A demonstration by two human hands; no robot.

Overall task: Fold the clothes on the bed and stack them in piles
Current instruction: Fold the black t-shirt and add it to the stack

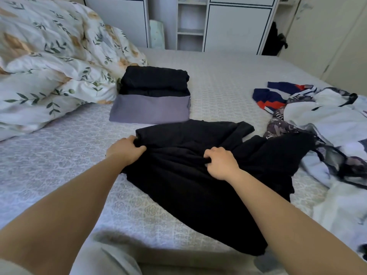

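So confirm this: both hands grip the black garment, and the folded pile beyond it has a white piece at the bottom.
Wrong on one count: the head view shows the bottom piece of the folded pile is grey, not white. Left hand and right hand do grip the black garment.

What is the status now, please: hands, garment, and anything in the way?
Left hand and right hand both grip the black cloth garment spread on the bed. Folded black-and-grey pile beyond. Loose white and patterned clothes touch its right edge.
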